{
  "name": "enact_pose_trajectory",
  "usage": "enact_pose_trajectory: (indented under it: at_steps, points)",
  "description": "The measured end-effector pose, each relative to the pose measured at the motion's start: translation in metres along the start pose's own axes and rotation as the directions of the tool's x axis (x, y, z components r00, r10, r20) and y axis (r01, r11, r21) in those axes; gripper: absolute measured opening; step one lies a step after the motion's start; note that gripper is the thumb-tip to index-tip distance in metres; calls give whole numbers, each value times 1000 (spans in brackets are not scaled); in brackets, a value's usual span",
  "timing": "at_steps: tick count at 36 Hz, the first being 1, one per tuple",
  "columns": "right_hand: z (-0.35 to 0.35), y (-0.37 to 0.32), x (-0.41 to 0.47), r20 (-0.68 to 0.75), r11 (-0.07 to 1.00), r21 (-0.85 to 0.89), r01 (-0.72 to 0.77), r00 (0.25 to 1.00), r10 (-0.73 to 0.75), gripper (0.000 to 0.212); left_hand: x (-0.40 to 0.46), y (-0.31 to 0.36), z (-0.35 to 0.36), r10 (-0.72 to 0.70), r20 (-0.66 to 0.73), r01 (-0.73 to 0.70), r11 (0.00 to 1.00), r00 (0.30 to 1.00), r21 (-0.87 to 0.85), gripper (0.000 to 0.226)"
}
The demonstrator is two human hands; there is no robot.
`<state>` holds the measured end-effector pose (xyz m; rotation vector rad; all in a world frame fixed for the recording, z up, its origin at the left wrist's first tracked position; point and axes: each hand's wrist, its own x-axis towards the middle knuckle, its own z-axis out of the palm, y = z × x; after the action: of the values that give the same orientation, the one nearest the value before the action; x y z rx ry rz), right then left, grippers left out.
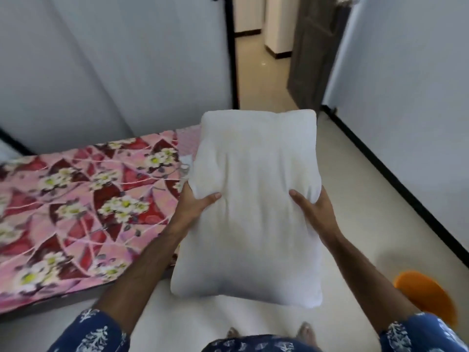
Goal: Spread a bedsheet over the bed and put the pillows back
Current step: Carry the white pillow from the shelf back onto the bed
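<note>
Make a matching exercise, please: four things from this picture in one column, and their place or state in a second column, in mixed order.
Things:
1. white pillow
2. floral bedsheet
3. orange object
4. grey door

Places or states:
A. standing open at the doorway
B. held in the air by the left hand and the right hand
C. spread over the bed
D. on the floor at the right

Pairs: 1-B, 2-C, 3-D, 4-A
</note>
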<state>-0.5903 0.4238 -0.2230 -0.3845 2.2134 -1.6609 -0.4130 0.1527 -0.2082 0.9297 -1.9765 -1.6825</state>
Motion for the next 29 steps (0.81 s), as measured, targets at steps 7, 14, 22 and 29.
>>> enact_pose_trajectory:
  at_steps: [7,14,22,29]
  points:
    - [151,-41,21,252,997,27,72,965,-76,63,-11,-28,-144,-73,-230,65,997,970,-42,71]
    - [305,-66,47,458,994,32,106,882,-109,63,-17,-66,-263,-150,-456,132,989,877,-71,77]
    - [484,-110,62,657,990,39,135,743,-127,59,-15,-86,-391,-229,-654,185,973,721,-137,71]
    - [625,-147,46,781,986,41,162,610,-132,63,-26,-114,-499,-289,-752,214,956,593,-199,78]
